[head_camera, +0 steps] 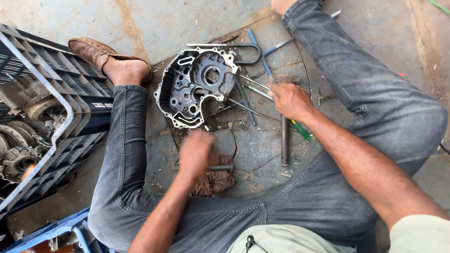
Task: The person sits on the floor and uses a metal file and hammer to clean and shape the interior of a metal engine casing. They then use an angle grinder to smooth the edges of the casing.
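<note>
Viewpoint: looking straight down at a person sitting on cracked concrete, knees spread wide in grey jeans (389, 112), so the work patch sits between the legs.
Left hand: the left hand (196, 152), lower middle of the frame, is motion-blurred. It looks curled shut around a short dark metal rod (221, 167) that pokes out toward the right, but the blur makes the exact grip hard to read.
Rag: a crumpled brown rag (214, 182) sits right under that hand, partly hidden by it.
Right hand: the right hand (290, 100), right of centre, has its fingers closed on thin silver rods (255, 86) that run up-left toward the engine part. Can't tell how many it's pinching.
Hammer: a long-handled hammer (284, 136) lies on the floor, head hidden under the right hand, handle running straight down the frame.
Screwdriver: a green-handled screwdriver (302, 131) peeks out just below the right wrist.
Crankcase: a dirty aluminium crankcase half (187, 89) lies flat in the upper middle, open side up, just beside the sandalled foot (119, 65). The rod tips touch its right edge.
Loose tools: a U-shaped bar (248, 51) and blue-handled wrenches (267, 56) lie above and right of the casing, crossing each other.
Crate: a dark plastic crate (70, 93) with engine parts (18, 159) fills the left edge.
</note>
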